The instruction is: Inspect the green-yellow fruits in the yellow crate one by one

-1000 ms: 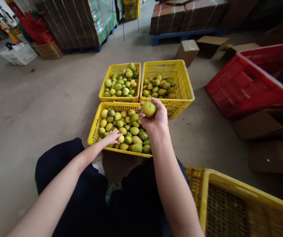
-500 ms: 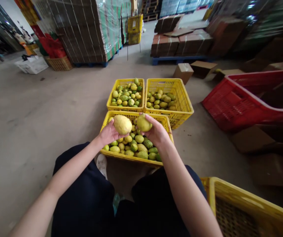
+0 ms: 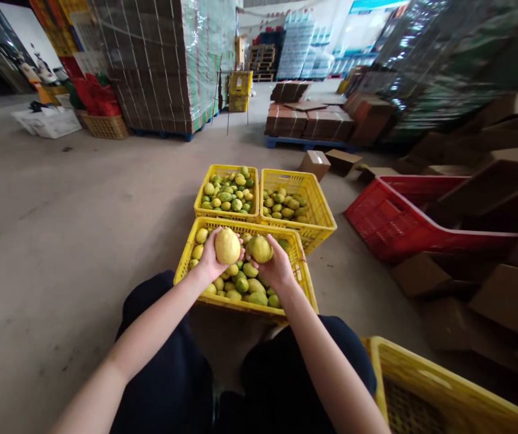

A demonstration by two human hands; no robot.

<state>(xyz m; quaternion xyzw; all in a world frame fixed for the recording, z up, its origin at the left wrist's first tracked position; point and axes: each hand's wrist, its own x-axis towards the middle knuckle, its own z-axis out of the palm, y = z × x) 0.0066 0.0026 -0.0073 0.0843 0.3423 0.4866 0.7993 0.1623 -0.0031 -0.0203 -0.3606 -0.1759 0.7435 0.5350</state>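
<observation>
My left hand [image 3: 210, 258] holds a large pale-yellow fruit [image 3: 227, 246], its fingers wrapped round the side and underneath. Just to the right, my right hand [image 3: 277, 265] grips a smaller yellow-green fruit [image 3: 259, 248] between thumb and fingers. Both hands are above the near yellow crate [image 3: 304, 280], which holds many green and yellow fruits [image 3: 257, 298]. The two held fruits are close together but apart. Behind stand a left yellow crate [image 3: 198, 196] with green and yellow fruits and a right yellow crate [image 3: 322, 211] partly filled with similar ones.
Another yellow crate [image 3: 379, 361] is at the lower right, near my knee. A red crate [image 3: 376, 223] with cardboard inside stands at the right, beside open cardboard boxes [image 3: 507, 298]. Farther back are stacked cartons [image 3: 306, 123] on a blue pallet and a tall wrapped stack [image 3: 150, 66].
The camera view has tilted up, showing more of the background. My left hand has turned its fruit more upright, and both fruits are slightly nearer each other.
</observation>
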